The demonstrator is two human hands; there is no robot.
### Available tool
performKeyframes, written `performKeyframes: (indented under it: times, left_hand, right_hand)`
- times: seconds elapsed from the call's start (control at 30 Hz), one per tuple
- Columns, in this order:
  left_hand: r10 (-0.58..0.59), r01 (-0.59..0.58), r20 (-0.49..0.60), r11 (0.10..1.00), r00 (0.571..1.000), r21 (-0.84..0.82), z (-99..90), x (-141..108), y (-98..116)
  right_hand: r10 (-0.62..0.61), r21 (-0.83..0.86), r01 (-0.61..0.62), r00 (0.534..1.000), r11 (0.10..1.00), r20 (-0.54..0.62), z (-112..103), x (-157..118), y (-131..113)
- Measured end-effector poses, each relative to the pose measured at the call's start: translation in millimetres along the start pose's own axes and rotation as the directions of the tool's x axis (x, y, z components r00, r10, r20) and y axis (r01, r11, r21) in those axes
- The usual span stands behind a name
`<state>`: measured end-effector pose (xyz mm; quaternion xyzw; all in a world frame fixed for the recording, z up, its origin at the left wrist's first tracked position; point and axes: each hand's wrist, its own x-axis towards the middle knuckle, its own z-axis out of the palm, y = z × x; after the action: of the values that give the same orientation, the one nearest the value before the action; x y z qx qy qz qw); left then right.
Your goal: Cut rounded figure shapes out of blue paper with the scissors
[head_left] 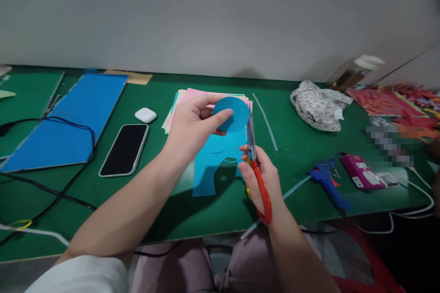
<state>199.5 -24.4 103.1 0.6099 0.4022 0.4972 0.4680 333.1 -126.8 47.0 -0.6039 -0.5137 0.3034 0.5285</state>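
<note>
A round piece of blue paper (237,112) is pinched between the thumb and fingers of my left hand (195,121), above a stack of coloured paper (187,96). My right hand (263,178) grips red-handled scissors (263,192), whose blades point away from me along the disc's right edge. Whether the blades touch the disc is hard to tell. Under both hands lies a cut blue sheet (204,176) with curved edges, partly hidden by my left hand and the disc.
On the left are a phone (124,150), a white case (145,115), a blue board (74,116) and black cables. To the right lie a glue stick (265,121), a patterned cloth (318,105), a blue glue gun (328,183), a purple packet (362,171) and a bottle (355,73).
</note>
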Motion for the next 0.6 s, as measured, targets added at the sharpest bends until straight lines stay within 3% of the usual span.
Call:
performKeyframes:
  times: [0.6]
  left_hand:
    - [-0.020,0.019,-0.038,1.000,0.999,-0.018,-0.6,-0.1,5.7]
  right_hand:
    - [-0.003,-0.015,0.003,1.000,1.000,-0.003,-0.4,-0.2,1.1]
